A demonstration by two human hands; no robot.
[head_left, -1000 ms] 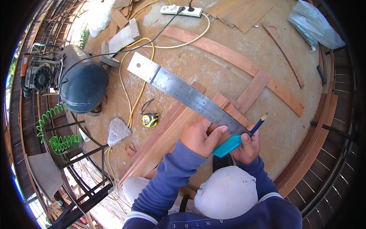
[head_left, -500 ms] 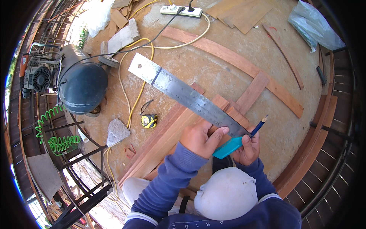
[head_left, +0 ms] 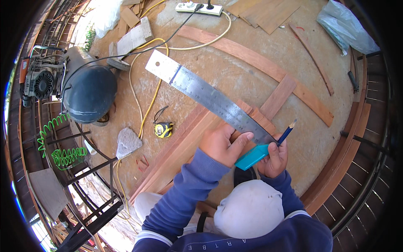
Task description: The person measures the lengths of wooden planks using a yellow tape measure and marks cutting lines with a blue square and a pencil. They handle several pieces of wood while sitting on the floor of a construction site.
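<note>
My left hand (head_left: 222, 143) presses flat on the near end of a long steel square (head_left: 205, 94) with a blue handle (head_left: 251, 156), which lies diagonally across a reddish wooden board (head_left: 184, 147) on the concrete floor. Its fingers are spread over the blade and board. My right hand (head_left: 273, 158) grips a blue pencil (head_left: 286, 132) at the blade's right edge, tip pointing up and away. My knee in a pale trouser leg (head_left: 249, 208) sits just below both hands.
A yellow tape measure (head_left: 163, 129) lies left of the board beside a grey stone (head_left: 127, 142). A dark blue air compressor (head_left: 86, 88), green coiled hose (head_left: 63, 155), yellow hose, power strip (head_left: 199, 8), curved wooden strips (head_left: 268, 67) and a plastic bag (head_left: 346, 29) surround the spot.
The pencil in my right hand has shifted slightly along the square's edge. My left hand stays pressed on the square, which has not moved.
</note>
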